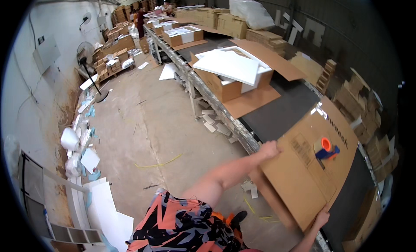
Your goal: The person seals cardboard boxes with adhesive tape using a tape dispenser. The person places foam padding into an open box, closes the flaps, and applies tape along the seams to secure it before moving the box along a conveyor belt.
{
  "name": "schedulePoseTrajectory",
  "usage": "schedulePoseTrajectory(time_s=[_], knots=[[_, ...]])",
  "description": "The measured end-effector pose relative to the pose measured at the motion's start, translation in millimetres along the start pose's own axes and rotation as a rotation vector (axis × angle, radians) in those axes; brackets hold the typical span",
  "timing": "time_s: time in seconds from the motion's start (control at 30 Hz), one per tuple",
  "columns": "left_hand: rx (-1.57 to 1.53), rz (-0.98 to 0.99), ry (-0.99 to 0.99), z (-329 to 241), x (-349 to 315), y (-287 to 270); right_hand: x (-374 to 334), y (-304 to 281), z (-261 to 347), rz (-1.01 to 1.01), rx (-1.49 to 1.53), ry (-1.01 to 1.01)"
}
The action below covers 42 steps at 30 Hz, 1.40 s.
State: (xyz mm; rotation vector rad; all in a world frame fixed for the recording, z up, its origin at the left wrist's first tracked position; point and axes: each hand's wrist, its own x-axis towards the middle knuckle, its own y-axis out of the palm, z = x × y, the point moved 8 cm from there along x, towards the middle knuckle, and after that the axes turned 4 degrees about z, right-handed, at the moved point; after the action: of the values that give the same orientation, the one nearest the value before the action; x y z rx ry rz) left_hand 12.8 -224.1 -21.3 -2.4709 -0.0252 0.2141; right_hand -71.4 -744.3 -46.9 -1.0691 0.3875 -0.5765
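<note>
A large closed cardboard box (299, 182) lies on the conveyor at the right, with dark print on its top. At its far left edge, my left hand (271, 148) is closed on the cardboard, the fingers partly hidden. My right hand (321, 218) grips the near edge of the same box, low in the view, with its fingertips on the top face. On the box rests a blue and orange tape dispenser (326, 149), touched by neither hand.
Farther up the dark conveyor belt (281, 104) stands an open carton (225, 89) with white foam sheets (229, 65) on it. More cartons follow behind. Stacked cardboard (353, 96) lines the right side. At left are a standing fan (100, 96) and foam scraps (89, 160).
</note>
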Motion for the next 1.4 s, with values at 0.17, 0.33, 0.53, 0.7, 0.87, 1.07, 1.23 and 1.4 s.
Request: schedulePoseTrajectory(time_s=[0.17,0.33,0.53,0.7,0.87,1.07,1.23,1.4], knots=[[-0.13,0.068,-0.024,17,-80,29,-13,-3,-95,-0.116,0.055,0.02],[-0.15,-0.068,0.002,41,-120,44,-121,-55,-40,-0.115,-0.113,-0.036],[-0.276,-0.542,0.269,63,-97,51,-166,12,86,-0.233,-0.583,-0.978],[0.056,-0.731,0.54,19,-129,34,-148,36,42,-0.479,-0.442,-1.025],[0.54,0.027,1.124,-125,-151,98,-158,18,37,-0.439,-0.292,-0.991],[1.038,0.269,1.112,-164,-124,207,-153,17,44,-0.344,-0.158,-0.934],[1.034,0.356,0.994,-181,-143,244,-169,8,-78,-0.55,0.069,-0.514],[1.062,0.377,1.007,-179,-150,255,-210,70,-235,-0.247,1.27,0.851]])
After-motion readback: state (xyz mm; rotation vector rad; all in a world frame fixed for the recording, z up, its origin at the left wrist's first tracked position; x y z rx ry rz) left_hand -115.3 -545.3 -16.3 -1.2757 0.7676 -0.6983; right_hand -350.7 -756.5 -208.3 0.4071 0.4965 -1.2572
